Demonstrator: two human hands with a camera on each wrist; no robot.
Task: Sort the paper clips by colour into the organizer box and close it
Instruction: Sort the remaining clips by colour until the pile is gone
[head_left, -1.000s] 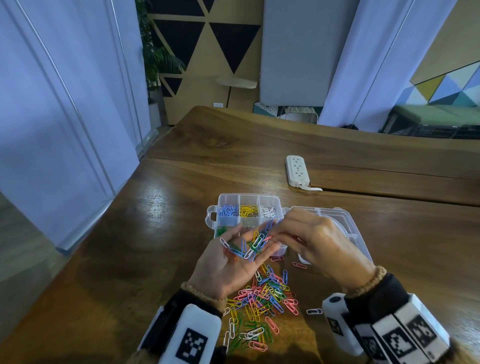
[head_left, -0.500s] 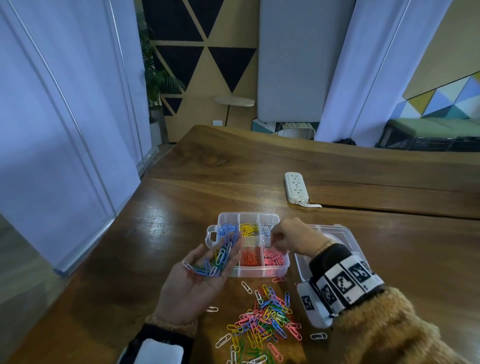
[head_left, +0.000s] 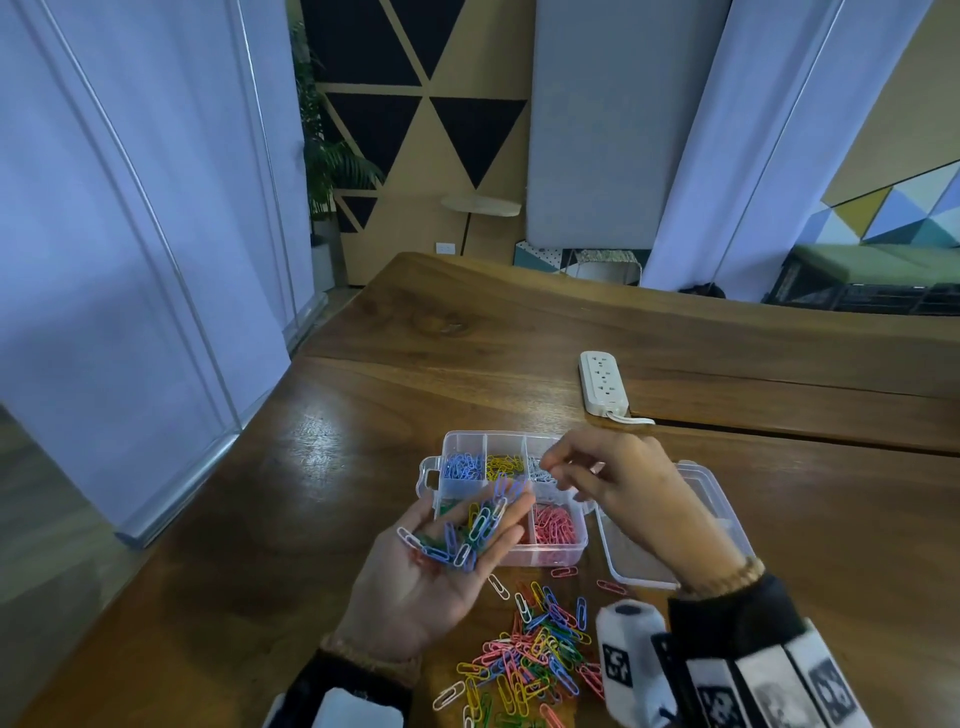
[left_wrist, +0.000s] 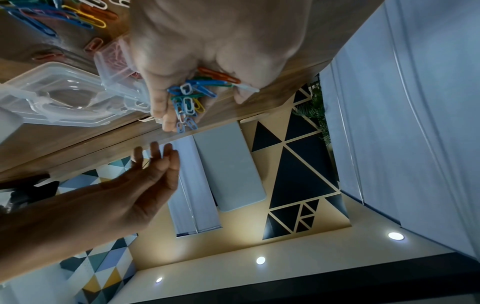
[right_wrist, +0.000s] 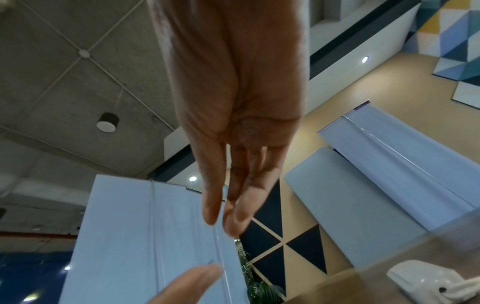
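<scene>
Left hand (head_left: 431, 577) palm up, cupping mixed paper clips (head_left: 465, 535) beside the open organizer box (head_left: 511, 493); more clips heaped on the table (head_left: 311, 493). Right hand (head_left: 618, 488) over the box, fingers loose, apparently holding nothing. Clips probably light, stiff, slick, tangle-prone: best pinched singly by one wire loop

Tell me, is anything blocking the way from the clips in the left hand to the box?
Nothing visible does. The left hand holds its mixed clips palm-up right beside the organizer box, whose lid lies open to the side. The right hand hovers over the white-clip compartment, not the others.
</scene>
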